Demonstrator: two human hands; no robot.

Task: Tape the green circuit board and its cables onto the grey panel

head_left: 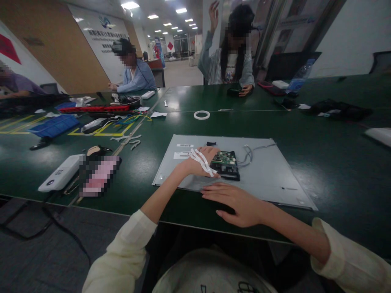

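A grey metal panel (269, 171) lies flat on the dark green table (330, 150), with a small green circuit board (226, 162) fixed near its middle and pale cables (249, 154) running off the board's right side. My left hand (203, 160) rests on the panel at the board's left edge, a white flat ribbon (200, 159) draped across its back; its fingers are hidden. My right hand (236, 203) lies flat on the panel's near edge, fingers stretched out, holding nothing.
A white tape ring (202, 115) lies beyond the panel. At left are scissors (128, 140), a white device (61, 173), blue trays (55, 125), coloured wires (134, 119) and a red strip (94, 109). People sit along the far side; black items (339, 109) lie at right.
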